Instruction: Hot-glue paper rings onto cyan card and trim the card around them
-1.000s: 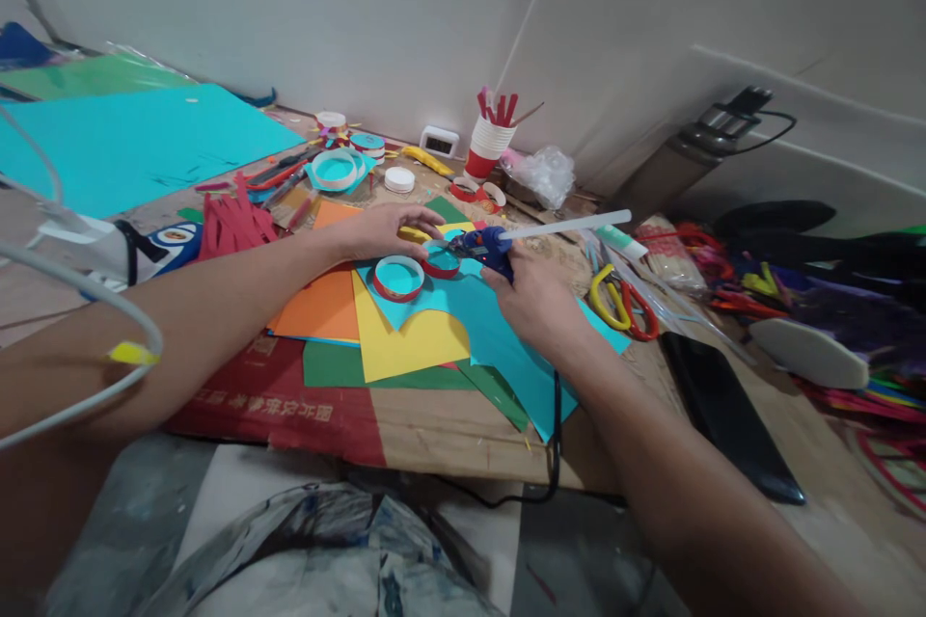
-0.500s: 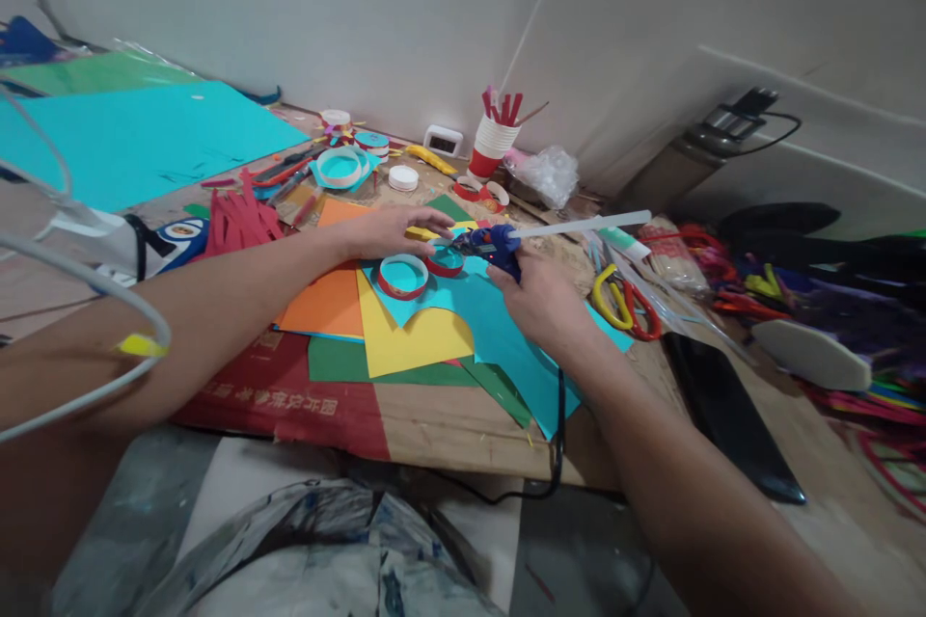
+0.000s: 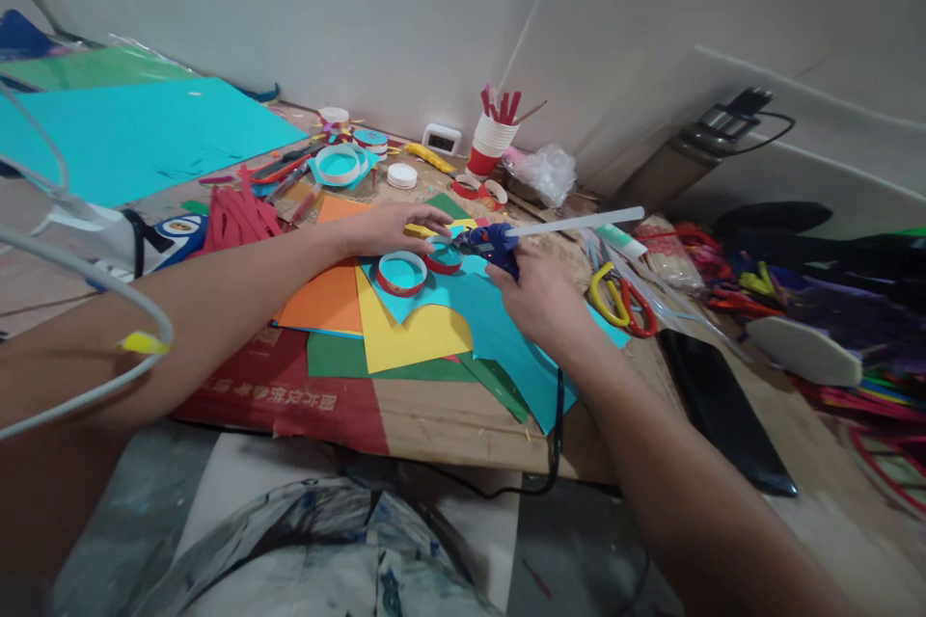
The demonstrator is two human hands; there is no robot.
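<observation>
My right hand (image 3: 531,284) is wrapped round a blue glue gun (image 3: 492,243), with a long white glue stick (image 3: 579,222) out of its back. Its nozzle points left at a red and white paper-cup ring (image 3: 445,260) on a cut sheet of blue paper (image 3: 506,337). My left hand (image 3: 397,228) reaches in from the left, thumb and fingers at that ring; their exact contact is partly hidden. A second paper-cup ring (image 3: 401,275) stands just in front on the same blue paper.
Yellow (image 3: 412,339), orange (image 3: 325,299) and green paper lie under the blue sheet. Scissors (image 3: 612,294) and a black phone (image 3: 723,410) lie at right. Behind are a stack of paper cups (image 3: 492,140) and a small clock (image 3: 441,139). A white cable (image 3: 155,308) crosses the left arm.
The view has shifted slightly. Both hands, the glue gun and the rings keep almost the same positions to one another.
</observation>
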